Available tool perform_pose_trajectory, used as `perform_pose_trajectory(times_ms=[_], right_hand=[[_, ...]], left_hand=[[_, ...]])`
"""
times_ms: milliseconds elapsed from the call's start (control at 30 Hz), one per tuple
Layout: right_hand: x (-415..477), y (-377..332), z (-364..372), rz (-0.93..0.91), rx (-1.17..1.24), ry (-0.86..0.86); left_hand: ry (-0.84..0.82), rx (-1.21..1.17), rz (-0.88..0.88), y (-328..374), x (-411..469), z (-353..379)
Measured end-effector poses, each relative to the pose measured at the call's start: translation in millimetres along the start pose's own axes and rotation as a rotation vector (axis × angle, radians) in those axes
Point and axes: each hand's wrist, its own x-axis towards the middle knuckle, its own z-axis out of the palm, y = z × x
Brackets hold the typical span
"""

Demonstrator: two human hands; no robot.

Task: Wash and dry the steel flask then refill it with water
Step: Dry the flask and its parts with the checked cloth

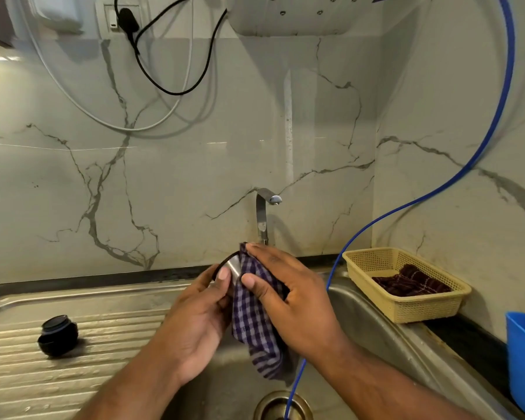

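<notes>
Steel flask (233,266) held over the sink (376,322), mostly hidden; bare metal shows just beyond the left thumb. Left hand (200,316) grips its body, fingers curled. Right hand (288,295) wraps a checked cloth (255,328) around it. Long axis seems to run from the palms up toward the tap (265,207). Drying likely under way. Cap (58,334) lies well left of the left fingers.

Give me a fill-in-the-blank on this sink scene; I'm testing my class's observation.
The left hand grips the steel flask while the ____ hand presses the checked cloth on it.
The black cap lies on the drainboard, ____ of both hands.
The dark cloth lies inside the yellow ____.
Missing: right, left, basket.
</notes>
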Motion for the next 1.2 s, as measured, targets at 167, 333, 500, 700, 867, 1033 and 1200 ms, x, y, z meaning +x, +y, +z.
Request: perform_pose_trajectory(times_ms=[167,333,500,700,867,1033,1200], right_hand=[[-4.3,-9.9,8.1,-0.294,-0.133,-0.119],[-6.2,-16.0,10.1,0.055,0.209,-0.112],[-6.9,-17.4,13.0,0.251,0.362,-0.226],[0.1,-6.1,-5.8,-0.063,0.003,-0.194],[7.8,3.8,-20.2,-0.294,-0.223,-0.241],[11.4,8.8,-21.2,-0.425,-0.344,-0.282],[10.8,12.7,-23.7,-0.179,-0.049,-0.259]], left_hand=[[-0.062,-0.170,-0.064,4.5,-2.4,4.6],[-0.064,-0.128,-0.071,-5.1,-6.9,11.5],[-0.086,-0.060,-0.050,-10.6,-7.3,9.2],[-0.283,0.157,-0.031,-12.6,-2.8,-1.3],[-0.218,0.570,0.087,-9.7,-1.1,-5.5],[-0.163,0.662,0.168,3.2,3.3,-11.1],[-0.188,0.503,0.089,0.2,-0.7,-4.3]])
